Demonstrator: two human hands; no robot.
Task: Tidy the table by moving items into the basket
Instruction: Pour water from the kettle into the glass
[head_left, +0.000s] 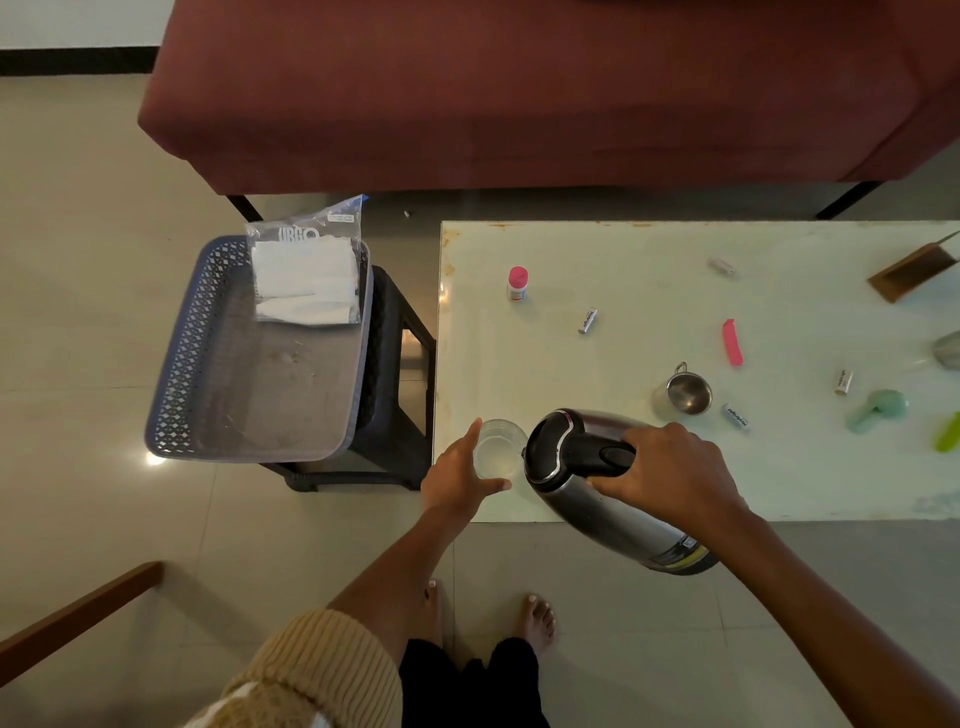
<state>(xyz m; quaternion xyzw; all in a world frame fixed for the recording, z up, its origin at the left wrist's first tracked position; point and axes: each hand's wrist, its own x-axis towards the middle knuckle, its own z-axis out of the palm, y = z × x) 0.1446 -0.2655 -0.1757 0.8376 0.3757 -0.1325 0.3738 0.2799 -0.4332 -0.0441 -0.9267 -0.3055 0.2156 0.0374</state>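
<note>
My right hand grips the black handle of a steel kettle, which is tilted with its spout toward a clear glass. My left hand holds that glass at the near left corner of the white table. The grey-blue basket sits on a dark stool to the left of the table, with a clear bag of white cloth leaning at its far end.
On the table lie a pink-capped bottle, several small tubes such as, a steel cup, a pink clip, a green item and a brown brush. A maroon sofa stands behind.
</note>
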